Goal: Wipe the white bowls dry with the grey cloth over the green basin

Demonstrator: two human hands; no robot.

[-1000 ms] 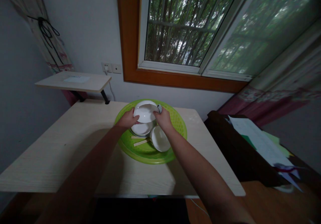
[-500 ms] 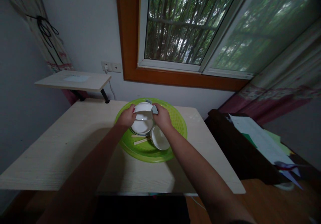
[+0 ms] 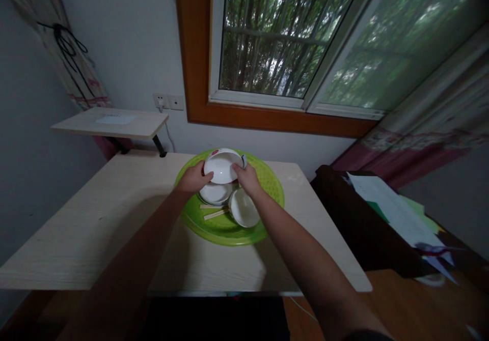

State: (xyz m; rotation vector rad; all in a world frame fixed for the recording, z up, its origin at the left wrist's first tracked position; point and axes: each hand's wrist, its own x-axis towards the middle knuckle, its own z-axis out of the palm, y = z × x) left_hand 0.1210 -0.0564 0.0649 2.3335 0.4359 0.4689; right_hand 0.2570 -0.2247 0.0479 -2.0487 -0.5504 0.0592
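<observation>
A white bowl is tilted so its inside faces me, held over the back part of a round green tray. My left hand grips its left rim. My right hand holds its right side, with a small grey cloth at the fingers. Below the held bowl, a white dish rests on the tray. Another white bowl stands to its right, near my right wrist. Light chopsticks lie left of that bowl.
The tray is on a pale wooden table. A small raised shelf with a paper on it stands at the back left. Right of the table is a dark brown piece of furniture bearing papers. A window is behind.
The held bowl has been tipped, so its inside now shows more fully. My right hand and the grey cloth have shifted slightly right; the dishes on the tray stay in place.
</observation>
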